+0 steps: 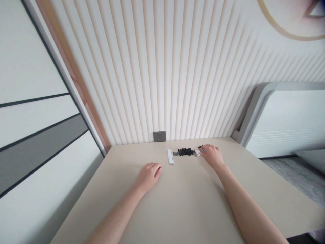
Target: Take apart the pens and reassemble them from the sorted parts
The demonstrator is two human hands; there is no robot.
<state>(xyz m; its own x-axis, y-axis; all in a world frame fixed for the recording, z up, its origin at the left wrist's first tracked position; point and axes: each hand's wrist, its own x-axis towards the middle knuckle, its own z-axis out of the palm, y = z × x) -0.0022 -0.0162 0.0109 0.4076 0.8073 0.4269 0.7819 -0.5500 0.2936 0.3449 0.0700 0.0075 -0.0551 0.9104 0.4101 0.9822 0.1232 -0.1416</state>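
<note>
Head cam: R hand (212, 155) is at the 3 o'c. end of a row of small pcs on the beige table (188, 203), palm down, fingers bent over the far end. A blue bit (204, 150) shows at its fingers, w/ dark bits (200, 147) just beyond at their 11 o'c.; can't tell if it's gripping either or only touching. White pcs (197, 153) sit right by the fingertips, approx. 9 o'c. of them.

Further along twd 9 o'c.: black cylinders (185, 151) lined up side by side, then small grey pcs (175, 154), then a bundle of thin white sticks (170, 157) lying parallel.

L hand (150, 176) rests on the tabletop at approx. 8 o'c. from the sticks, apart from them, fingers loosely curled in; can't tell if anything's inside.

Bkgd: dark wall socket (159, 136) at the sticks' 11 o'c., ribbed wall (162, 67) at 12, grey-white headboard (286, 115) at R hand's 2 o'c.
</note>
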